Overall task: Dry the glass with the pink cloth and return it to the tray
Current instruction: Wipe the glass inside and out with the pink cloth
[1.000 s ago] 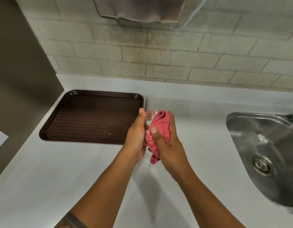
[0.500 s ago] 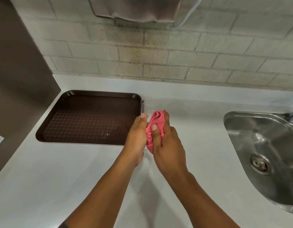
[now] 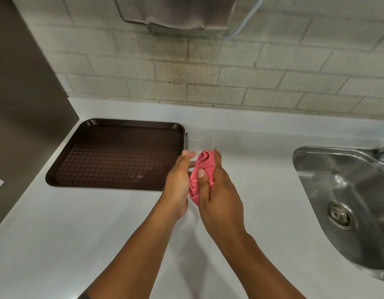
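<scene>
Sliding the pink cloth [image 3: 203,175] nearer down the glass [image 3: 199,141], we keep both hands clamped, left hand [image 3: 179,182] on glass, right hand [image 3: 217,190] on cloth, above the counter [image 3: 100,234] just right of the tray [image 3: 113,126], so drying continues.

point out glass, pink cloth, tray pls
glass [image 3: 199,140]: head view, clear upper wall above the hands.
pink cloth [image 3: 205,164]: head view, bunched top fold.
tray [image 3: 113,156]: head view, bare textured floor.

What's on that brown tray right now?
The brown tray holds only a few small pale specks or droplets. Its near right corner is covered by the left hand, so that spot is unseen.
</scene>
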Tool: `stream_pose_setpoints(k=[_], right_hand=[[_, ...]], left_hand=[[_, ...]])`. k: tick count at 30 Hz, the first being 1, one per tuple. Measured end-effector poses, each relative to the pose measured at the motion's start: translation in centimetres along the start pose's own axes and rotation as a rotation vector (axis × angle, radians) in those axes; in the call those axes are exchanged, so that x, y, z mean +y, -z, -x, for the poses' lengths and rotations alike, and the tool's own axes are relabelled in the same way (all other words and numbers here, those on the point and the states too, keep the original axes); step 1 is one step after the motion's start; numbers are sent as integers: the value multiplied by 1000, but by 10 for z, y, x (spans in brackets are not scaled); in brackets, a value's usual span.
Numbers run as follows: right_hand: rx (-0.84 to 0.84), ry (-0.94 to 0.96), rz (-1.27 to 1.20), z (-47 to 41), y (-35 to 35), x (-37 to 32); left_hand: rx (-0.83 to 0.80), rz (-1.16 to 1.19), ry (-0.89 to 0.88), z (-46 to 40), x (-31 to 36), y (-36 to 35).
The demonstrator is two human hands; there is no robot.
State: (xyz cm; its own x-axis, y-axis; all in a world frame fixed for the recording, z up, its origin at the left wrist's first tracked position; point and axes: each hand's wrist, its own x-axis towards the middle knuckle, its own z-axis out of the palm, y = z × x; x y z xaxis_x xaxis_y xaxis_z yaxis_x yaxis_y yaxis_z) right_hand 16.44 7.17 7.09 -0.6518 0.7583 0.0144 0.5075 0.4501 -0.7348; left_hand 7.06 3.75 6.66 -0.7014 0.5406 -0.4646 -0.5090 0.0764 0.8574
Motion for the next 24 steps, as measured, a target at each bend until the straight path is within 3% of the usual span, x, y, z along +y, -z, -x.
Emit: stream_pose_setpoints(k=[6,17,24], right_hand=[[-32,-33,-7,-4,0,-9],[44,161,-91,-40,11,-15],[-68,-24,-429,-82,25,-2]], left_hand=[[-5,88,52,1,0,0],[-110,74,-49,-8,-11,2],[-147,45,-114,5,-1,-5]])
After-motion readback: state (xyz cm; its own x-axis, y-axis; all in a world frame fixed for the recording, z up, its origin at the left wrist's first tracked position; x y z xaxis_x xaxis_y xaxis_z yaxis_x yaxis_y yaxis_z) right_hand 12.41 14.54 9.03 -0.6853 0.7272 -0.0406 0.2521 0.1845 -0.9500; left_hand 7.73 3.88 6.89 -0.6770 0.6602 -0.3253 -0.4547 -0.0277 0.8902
